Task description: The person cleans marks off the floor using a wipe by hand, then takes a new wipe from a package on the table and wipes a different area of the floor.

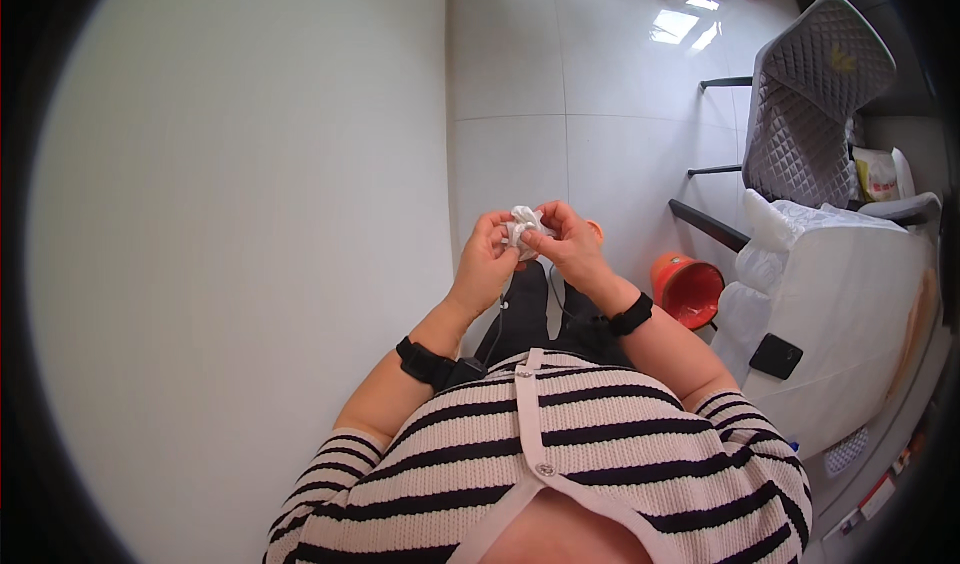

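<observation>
Both of my hands meet in front of my body, around a crumpled white piece of thin material (522, 226), which looks like tissue or soft plastic. My left hand (488, 254) pinches its left side between thumb and fingers. On the other side, my right hand (574, 247) grips it, the thumb pressed over its front. Black bands circle both wrists. A thin cable hangs below the hands. Part of the white piece is hidden behind my fingers.
A plain pale wall (250, 214) fills the left side. To the right, an orange-red bucket (690, 289) stands on the tiled floor (510, 164). Beyond it are a grey quilted chair (800, 134) and a white-covered table (840, 314) with a black phone (776, 356) on it.
</observation>
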`<state>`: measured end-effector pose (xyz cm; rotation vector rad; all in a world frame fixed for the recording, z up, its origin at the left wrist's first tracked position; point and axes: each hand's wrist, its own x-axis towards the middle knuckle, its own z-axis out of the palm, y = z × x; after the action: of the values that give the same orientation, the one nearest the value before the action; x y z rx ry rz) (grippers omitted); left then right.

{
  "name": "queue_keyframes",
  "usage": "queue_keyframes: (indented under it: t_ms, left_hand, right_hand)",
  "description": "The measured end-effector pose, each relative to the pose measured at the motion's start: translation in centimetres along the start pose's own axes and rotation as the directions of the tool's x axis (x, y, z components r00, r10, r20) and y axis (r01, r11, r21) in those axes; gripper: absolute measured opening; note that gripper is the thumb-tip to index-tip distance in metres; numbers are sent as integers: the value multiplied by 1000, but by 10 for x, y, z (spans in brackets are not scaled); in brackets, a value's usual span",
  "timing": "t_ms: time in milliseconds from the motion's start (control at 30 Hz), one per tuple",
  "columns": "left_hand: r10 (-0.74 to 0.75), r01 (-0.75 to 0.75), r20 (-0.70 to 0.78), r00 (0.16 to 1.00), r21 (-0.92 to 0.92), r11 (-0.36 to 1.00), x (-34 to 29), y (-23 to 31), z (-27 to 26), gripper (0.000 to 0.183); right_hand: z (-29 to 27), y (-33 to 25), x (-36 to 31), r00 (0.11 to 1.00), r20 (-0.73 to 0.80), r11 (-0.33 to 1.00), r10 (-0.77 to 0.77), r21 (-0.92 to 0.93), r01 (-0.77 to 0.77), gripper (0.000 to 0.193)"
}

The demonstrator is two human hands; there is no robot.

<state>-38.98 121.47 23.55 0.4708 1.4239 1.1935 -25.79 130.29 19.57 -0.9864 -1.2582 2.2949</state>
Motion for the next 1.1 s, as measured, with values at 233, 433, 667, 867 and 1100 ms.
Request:
queue_keyframes:
  t_ms: [233,433,667,867,1100]
  left_hand:
    - [-243,229,138,960,110,967,-13,2,-74,42]
    - [-205,217,-112,972,111,970,-25,-13,-145,45]
    - [-214,234,-271,939,46,971,-34,-26,-192,43]
    - [-252,263,-218,943,21,965,-28,-43,-191,42]
    - [-268,282,-177,947,59,958,-20,-63,-174,43]
  right_hand:
    - [53,40,36,996,-62,984,68,-158,-77,25]
    - [82,59,53,985,2,977,170,-130,-168,26]
    - [62,74,40,954,-74,944,291,-138,-299,25]
    - [49,97,27,926,-149,932,347,-53,-358,24]
    - [59,125,19,949,-17,947,314,-64,-314,25]
